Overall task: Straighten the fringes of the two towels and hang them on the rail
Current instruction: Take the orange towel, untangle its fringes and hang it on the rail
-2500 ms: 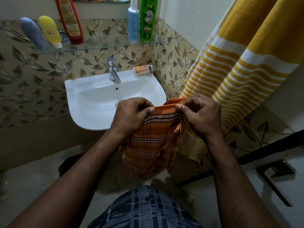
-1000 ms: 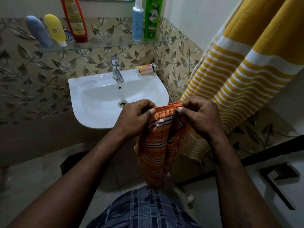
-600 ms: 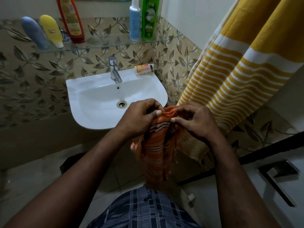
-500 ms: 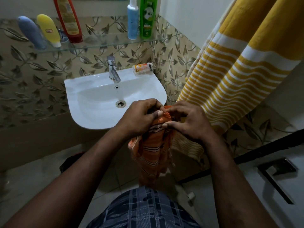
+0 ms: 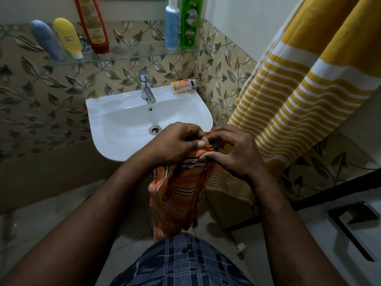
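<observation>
An orange towel [image 5: 177, 195] with dark and white stripes hangs bunched in front of me, below the sink's front edge. My left hand [image 5: 173, 145] grips its gathered top edge, thumb pressed on the cloth. My right hand [image 5: 235, 151] pinches the same top edge right beside it, fingers curled over the fabric. A yellow towel [image 5: 305, 93] with white stripes hangs at the right, its upper end out of frame and its lower end behind my right hand. No rail is visible.
A white sink [image 5: 123, 124] with a chrome tap [image 5: 146, 87] is mounted ahead. A glass shelf [image 5: 132, 52] above holds several bottles. A small orange box [image 5: 183, 85] lies on the sink's back right corner. A door handle [image 5: 354, 221] sits at lower right.
My hands have come together, gathering the orange towel's top edge from a spread width into a narrow bunch. The towel now hangs as a tighter, narrower column.
</observation>
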Available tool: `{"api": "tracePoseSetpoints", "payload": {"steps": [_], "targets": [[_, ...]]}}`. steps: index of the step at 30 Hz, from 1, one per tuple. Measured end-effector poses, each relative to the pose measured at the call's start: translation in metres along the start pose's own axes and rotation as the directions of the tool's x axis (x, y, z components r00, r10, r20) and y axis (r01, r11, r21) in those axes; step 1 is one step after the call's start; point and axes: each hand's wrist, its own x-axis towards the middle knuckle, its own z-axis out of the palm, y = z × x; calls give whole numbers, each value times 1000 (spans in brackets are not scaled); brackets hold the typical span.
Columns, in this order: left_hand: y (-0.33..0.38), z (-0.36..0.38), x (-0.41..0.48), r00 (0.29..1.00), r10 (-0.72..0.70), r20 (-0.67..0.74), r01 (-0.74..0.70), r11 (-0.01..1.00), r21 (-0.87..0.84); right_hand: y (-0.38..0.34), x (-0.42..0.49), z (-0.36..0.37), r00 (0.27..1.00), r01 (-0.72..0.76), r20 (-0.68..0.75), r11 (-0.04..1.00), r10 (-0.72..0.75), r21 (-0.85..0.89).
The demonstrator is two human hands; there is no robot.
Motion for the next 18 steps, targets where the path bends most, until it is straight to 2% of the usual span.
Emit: {"api": "tracePoseSetpoints", "payload": {"steps": [8, 12, 15, 18], "targets": [[-10, -1, -7, 997, 47, -63, -50, 997, -53, 1, 2, 1, 1000, -16, -24, 999, 18, 46], [-14, 0, -11, 982, 129, -137, -105, 980, 168, 2, 3, -5, 999, -35, -37, 998, 37, 52], [-18, 4, -10, 951, 220, -219, -157, 949, 274, 3, 4, -11, 999, -32, -37, 998, 34, 46], [-22, 7, -8, 930, 289, -226, -186, 903, 388, 3, 4, -16, 999, -29, -40, 999, 30, 27]]}}
